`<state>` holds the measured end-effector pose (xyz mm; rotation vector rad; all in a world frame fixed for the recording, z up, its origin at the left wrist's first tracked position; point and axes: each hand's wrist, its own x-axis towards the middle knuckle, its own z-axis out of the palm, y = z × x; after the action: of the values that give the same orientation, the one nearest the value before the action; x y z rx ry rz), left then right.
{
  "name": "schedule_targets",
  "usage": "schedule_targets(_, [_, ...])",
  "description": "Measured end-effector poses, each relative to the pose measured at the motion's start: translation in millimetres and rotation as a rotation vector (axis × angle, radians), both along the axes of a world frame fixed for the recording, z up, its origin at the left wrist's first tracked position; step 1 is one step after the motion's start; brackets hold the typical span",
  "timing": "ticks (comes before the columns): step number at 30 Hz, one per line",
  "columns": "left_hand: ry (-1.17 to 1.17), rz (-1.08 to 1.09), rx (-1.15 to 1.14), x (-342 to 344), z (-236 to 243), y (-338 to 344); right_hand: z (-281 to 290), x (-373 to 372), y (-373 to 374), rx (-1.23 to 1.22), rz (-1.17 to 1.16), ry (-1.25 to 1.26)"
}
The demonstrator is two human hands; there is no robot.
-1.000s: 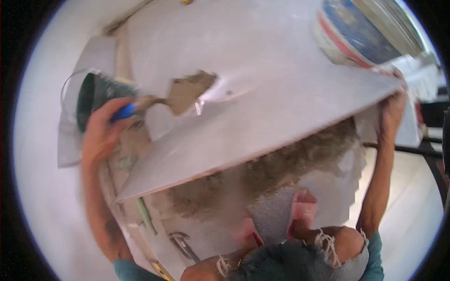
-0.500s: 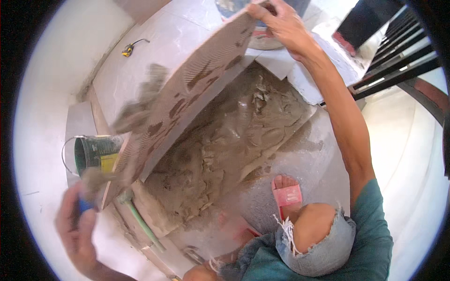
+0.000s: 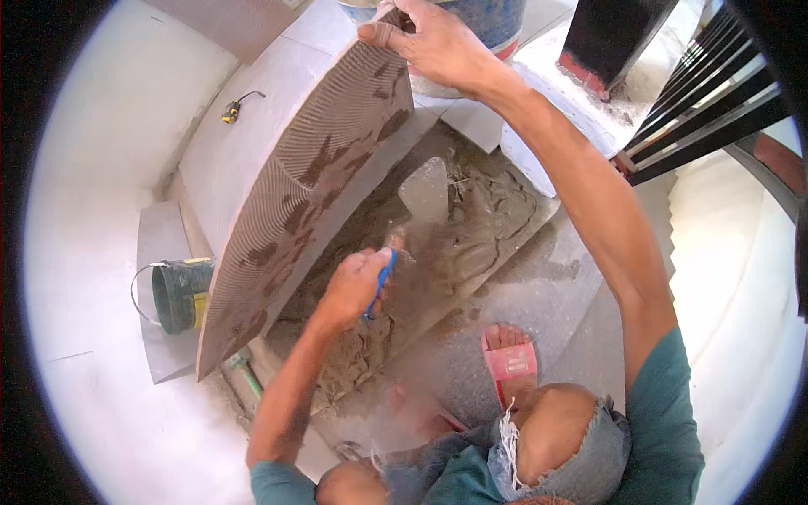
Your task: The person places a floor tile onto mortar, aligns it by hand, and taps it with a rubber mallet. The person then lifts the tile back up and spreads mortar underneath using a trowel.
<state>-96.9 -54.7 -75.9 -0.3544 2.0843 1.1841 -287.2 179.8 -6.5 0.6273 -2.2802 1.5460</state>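
My right hand [image 3: 444,46] grips the upper corner of a large floor tile [image 3: 290,189] and keeps it tilted up on edge. The tile's ribbed back faces me, with dark smears of mortar on it. In my left hand [image 3: 352,290] is a trowel [image 3: 425,192] with a blue handle, fingers wrapped round it. Its greyish blade lies over the wet mortar bed [image 3: 492,223], in the far part of the bed. The mortar is lumpy and spread between the tile and my feet.
A dark bucket [image 3: 175,296] lies tipped beside the tile's left edge, near a green-handled tool [image 3: 246,374]. A tape measure [image 3: 231,111] rests on laid tiles beyond. At the back stands a large bucket [image 3: 484,23]; black metal railings [image 3: 703,105] rise at right.
My left hand has swung right with the trowel, from beyond the tile's left end to over the mortar. My right hand and the tile's top have shifted left.
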Motion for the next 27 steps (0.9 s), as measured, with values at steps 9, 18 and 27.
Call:
schedule_targets(9, [0.086, -0.233, -0.097, -16.9, 42.7, 3.5, 1.9, -14.9, -3.2, -0.036, 0.014, 0.074])
schedule_targets(18, [0.309, -0.561, -0.526, -28.2, 50.9, 13.4, 13.0, -6.2, 9.0, -0.025, 0.102, 0.058])
schedule_targets(27, [0.402, -0.698, -0.593, -62.7, 42.9, 21.0, -0.5, -13.2, -0.8, -0.090, 0.011, 0.167])
